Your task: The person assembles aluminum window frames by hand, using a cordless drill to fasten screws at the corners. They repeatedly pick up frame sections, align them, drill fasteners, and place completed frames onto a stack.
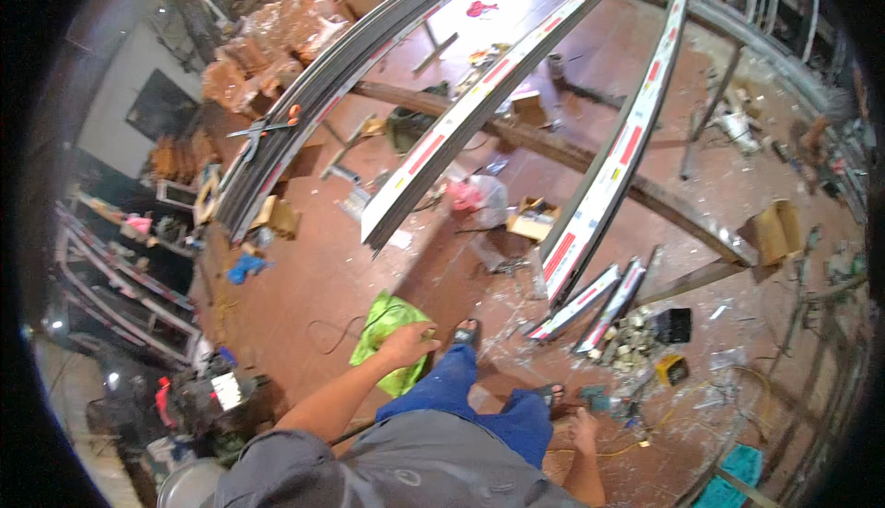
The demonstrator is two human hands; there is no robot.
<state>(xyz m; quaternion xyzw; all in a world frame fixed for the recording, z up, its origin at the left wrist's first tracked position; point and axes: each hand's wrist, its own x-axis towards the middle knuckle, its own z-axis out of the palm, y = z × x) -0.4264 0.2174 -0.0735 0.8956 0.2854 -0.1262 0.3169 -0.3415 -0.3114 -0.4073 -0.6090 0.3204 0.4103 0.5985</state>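
Note:
My left hand (408, 344) hangs in front of my left thigh, its fingers loosely bent and apart, with no held object visible. Behind it in the picture shows a bright green plastic bag (376, 322), which the hand partly covers; whether they touch I cannot tell. Down by my right leg is my right hand (583, 431), fingers slack and seemingly holding nothing. Ahead of me, long strips with white, red-marked film (493, 79) and a similar strip (613, 167) rest across a metal beam (544, 144). Scissors with orange handles (263, 127) lie on a dark bundle of strips (318, 88) at left.
Short strip pieces (576, 303) lie on the floor to the right, beside a pile of small blocks (631, 342) and a black box (674, 325). Opened cardboard boxes (533, 222) stand under the strips. A yellow cord (608, 454) crosses the floor near my right hand. Framework (129, 291) stands left.

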